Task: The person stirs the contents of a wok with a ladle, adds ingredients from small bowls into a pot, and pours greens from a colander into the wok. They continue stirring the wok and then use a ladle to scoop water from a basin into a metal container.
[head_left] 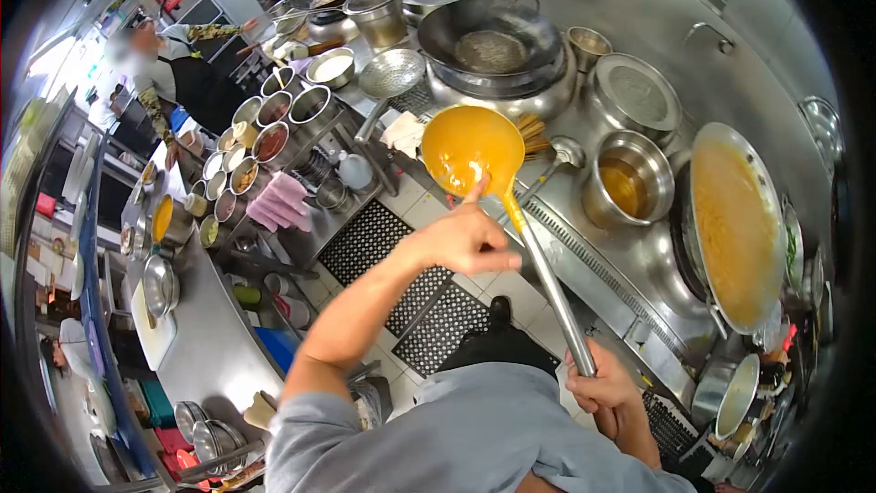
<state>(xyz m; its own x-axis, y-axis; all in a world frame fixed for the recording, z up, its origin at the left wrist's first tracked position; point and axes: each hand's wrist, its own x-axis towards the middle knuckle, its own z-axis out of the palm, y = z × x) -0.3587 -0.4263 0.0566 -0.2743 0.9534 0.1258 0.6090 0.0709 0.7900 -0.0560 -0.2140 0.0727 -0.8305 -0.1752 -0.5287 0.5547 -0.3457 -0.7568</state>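
My right hand (604, 382) grips the end of a long metal handle. The handle belongs to a ladle (552, 297), tilted up and away from me, its bowl coated with glossy orange-yellow sauce (465, 148). At the bowl's near edge my left hand (470, 242) points its index finger at the sauce, and the fingertip appears to touch it. The thumb stands apart, the other fingers are curled, and nothing is held in that hand. Just past the bowl lie a folded white cloth (401, 134) and a bamboo brush (534, 135).
A black wok (493, 46) sits on the range, with a pot of amber liquid (623, 184) nearer. To the right is a large sauce-coated pan (737, 228). Several ingredient tins (272, 141) line the left counter. A co-worker (187, 78) stands at the far left. Black mats (443, 329) cover the floor.
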